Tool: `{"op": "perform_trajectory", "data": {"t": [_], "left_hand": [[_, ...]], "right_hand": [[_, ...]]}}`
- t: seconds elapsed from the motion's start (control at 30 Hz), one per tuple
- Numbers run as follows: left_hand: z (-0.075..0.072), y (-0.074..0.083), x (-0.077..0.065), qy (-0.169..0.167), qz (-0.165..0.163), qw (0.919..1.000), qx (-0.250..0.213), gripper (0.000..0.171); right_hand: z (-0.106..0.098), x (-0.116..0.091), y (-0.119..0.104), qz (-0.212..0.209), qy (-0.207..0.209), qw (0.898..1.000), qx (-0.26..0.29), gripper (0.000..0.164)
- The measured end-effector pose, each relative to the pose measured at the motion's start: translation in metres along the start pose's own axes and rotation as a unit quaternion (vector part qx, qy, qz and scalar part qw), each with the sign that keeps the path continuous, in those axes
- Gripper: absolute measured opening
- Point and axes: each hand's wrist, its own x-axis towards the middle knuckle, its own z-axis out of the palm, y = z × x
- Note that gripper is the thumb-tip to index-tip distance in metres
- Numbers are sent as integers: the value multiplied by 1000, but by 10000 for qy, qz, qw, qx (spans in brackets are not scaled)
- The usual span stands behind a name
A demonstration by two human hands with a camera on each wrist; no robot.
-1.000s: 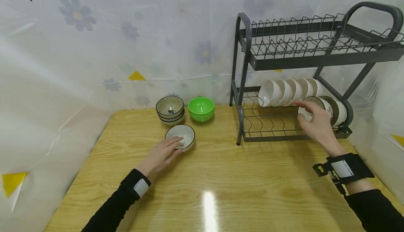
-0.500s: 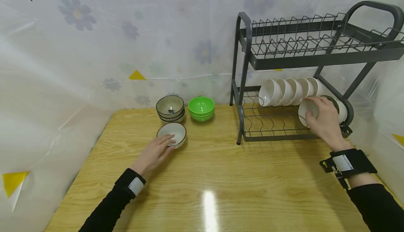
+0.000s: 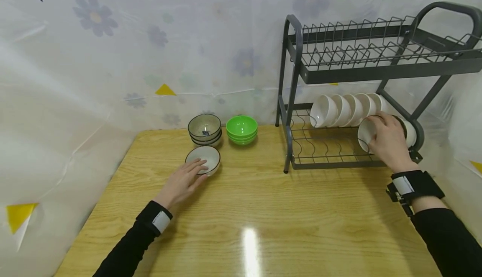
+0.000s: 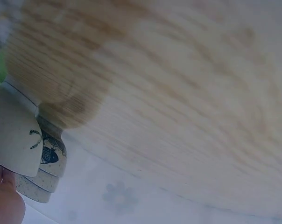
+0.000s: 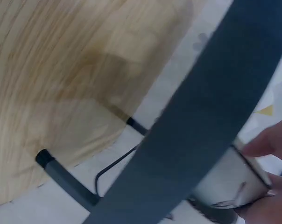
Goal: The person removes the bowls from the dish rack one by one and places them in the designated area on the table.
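Rimmed bowl: gripping with left hand, pinching racked bowl with right hand; probably midway, with green bowls stacked, white bowls remaining.

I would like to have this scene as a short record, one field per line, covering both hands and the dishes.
left hand: grips the rim of a dark-rimmed white bowl
right hand: grips another bowl at the front of the lower tier
rack: dark, two tiers, on the right side of the table
lower tier, back: row of white bowls on edge
behind the left hand's bowl: speckled stack and green stack, side by side
partly hidden: bowls behind the right hand
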Motion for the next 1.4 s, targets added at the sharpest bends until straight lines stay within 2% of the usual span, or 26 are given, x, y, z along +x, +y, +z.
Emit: {"op": "perform_trajectory", "data": {"t": [0.17, 0.4, 0.53, 0.77, 0.9, 1.0, 1.07, 1.13, 1.23, 1.3, 1.4], "left_hand": [[0, 2, 1, 21, 48, 10000, 12, 35], [1, 0, -1, 143, 117, 9998, 66, 29], [1, -1, -2, 118, 60, 9999, 35, 30], [-2, 2, -2, 111, 64, 9999, -46, 35], [-3, 6, 2, 234, 218, 9995, 17, 39], [-5, 10, 5, 369, 396, 9985, 74, 41], [-5, 14, 8, 437, 516, 9977, 85, 43], [-6, 17, 10, 480, 628, 9968, 93, 45], [-6, 23, 13, 472, 755, 9960, 104, 47], [-6, 27, 15, 446, 829, 9955, 119, 47], [-7, 32, 18, 440, 920, 9947, 118, 47]], "right_hand": [[1, -2, 8, 15, 34, 9999, -97, 54], [9, -2, 12, -134, 745, 9971, 100, 38], [14, -1, 12, -113, 1156, 9928, 280, 38], [15, -3, 16, -491, 1599, 9850, 429, 36], [14, -3, 15, -744, 1903, 9782, 379, 33], [11, 2, 10, -941, 2280, 9682, 413, 34], [9, 6, 4, -928, 2557, 9606, 567, 37], [7, 8, -2, -728, 2751, 9556, 760, 41], [4, 8, -11, -60, 2897, 9469, 1393, 46], [0, 4, -17, 467, 2849, 9403, 1805, 47], [-5, 0, -27, 1300, 2586, 9221, 2567, 45]]}}
